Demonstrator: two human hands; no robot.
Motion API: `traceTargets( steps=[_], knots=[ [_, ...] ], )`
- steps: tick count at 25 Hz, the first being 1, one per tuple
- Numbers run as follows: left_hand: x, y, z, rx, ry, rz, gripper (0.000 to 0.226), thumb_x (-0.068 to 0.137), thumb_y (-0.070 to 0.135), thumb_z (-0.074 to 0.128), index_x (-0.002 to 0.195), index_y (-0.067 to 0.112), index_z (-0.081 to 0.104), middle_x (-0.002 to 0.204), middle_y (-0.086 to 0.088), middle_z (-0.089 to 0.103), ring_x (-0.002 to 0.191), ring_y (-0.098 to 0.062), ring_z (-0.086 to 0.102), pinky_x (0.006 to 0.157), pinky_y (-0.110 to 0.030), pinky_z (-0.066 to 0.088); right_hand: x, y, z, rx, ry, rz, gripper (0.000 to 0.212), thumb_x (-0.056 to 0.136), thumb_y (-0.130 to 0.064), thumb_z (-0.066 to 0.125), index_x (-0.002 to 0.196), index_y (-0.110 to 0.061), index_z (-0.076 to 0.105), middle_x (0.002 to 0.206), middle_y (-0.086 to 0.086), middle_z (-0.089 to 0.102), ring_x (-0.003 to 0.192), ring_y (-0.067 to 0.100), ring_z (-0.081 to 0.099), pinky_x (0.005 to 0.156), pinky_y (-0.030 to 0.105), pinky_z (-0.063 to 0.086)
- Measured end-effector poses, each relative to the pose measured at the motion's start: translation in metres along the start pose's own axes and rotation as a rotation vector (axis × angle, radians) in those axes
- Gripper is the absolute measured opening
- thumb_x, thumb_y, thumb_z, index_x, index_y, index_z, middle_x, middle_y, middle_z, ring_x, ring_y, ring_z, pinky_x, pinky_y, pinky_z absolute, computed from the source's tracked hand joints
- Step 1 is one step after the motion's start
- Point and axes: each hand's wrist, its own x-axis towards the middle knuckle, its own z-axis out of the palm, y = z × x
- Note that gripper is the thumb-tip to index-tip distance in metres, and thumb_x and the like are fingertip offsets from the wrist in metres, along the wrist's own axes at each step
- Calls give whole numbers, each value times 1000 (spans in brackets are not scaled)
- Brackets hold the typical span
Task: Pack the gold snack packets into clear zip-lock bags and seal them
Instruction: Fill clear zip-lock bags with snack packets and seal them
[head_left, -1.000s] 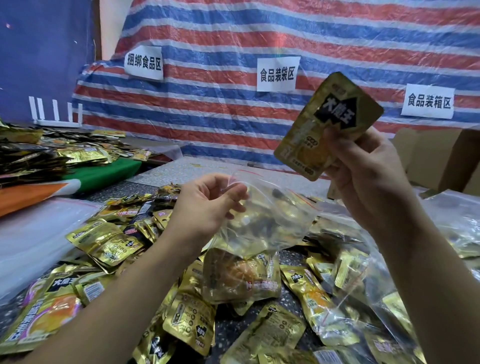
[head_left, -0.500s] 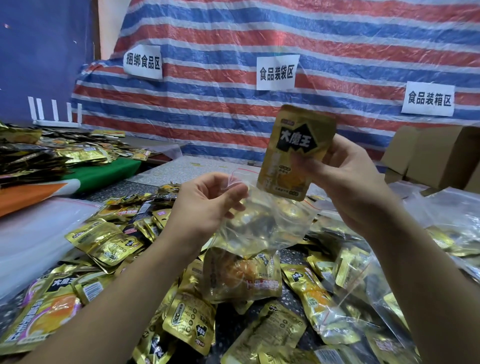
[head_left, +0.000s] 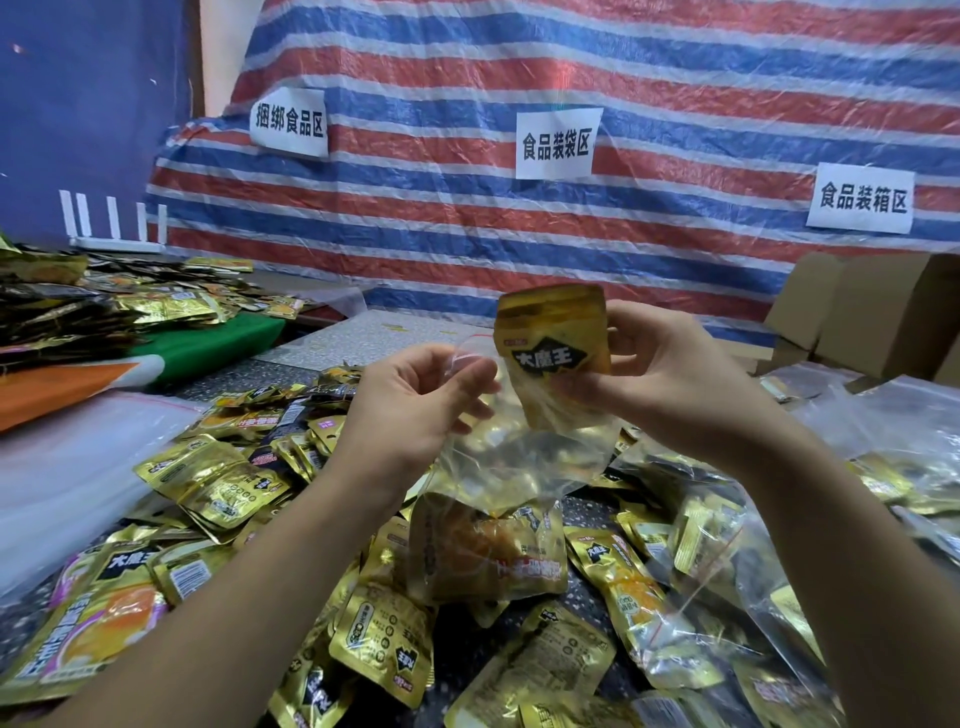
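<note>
Now I'm feeding a gold packet (head_left: 553, 353) into the clear zip-lock bag (head_left: 511, 457) above a dark speckled table (head_left: 457, 644) littered with loose gold packets (head_left: 228, 483).

Behind the table a red, white and blue striped tarp (head_left: 571, 67) is hanging with three paper signs (head_left: 558, 143), cardboard boxes (head_left: 893, 312) are standing at the right edge, and another packet heap (head_left: 78, 301) is lying far left. My left hand (head_left: 415, 410) is pinching the bag's rim between thumb and fingers, holding the mouth open; my right hand (head_left: 675, 379) is gripping the packet by its side, long axis upright, bottom end already poking down inside the mouth, top tilting slightly left. One packet is sitting in the bag's bottom. Filled bags (head_left: 727, 597) are crowding the near right; a bare strip of table is showing beyond the hands.
</note>
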Motion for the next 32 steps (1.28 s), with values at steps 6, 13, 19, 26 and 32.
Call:
traceTargets(
  steps=[6,13,19,26,32],
  knots=[
    [0,0,2,22,7,6,30,70,45,70,82,17,75,78,-2,76,63,-14,68,55,-23,54,-2,1,-7,-114,-85,41,31,83,-22,78,113,-27,73,101,-13,76,93,7,73,86,24,57],
    [-3,-2,3,34,35,52,25,80,46,62,81,28,79,78,0,75,64,-17,71,55,-28,56,-4,-3,-4,-240,-115,75,29,79,-35,80,107,-29,76,96,-7,77,90,14,74,84,45,59],
    [-8,-1,4,76,26,118,19,87,45,60,87,39,78,77,5,75,69,-11,69,53,-27,56,-5,-7,-1,-408,-134,83,22,79,-37,78,97,-25,76,91,-1,76,86,20,71,80,51,56],
    [-9,-2,7,140,-25,199,21,92,39,57,87,40,77,75,9,72,65,-17,70,63,-49,60,-6,-13,0,-632,-233,75,9,84,-33,74,86,-25,73,76,-1,70,68,16,63,62,43,52],
    [-10,-2,9,106,-26,168,23,93,34,57,89,26,79,85,2,76,78,-12,71,68,-28,59,-4,-8,2,-608,-172,57,17,80,-32,76,94,-22,74,80,-5,69,75,11,64,62,27,53]
  ],
)
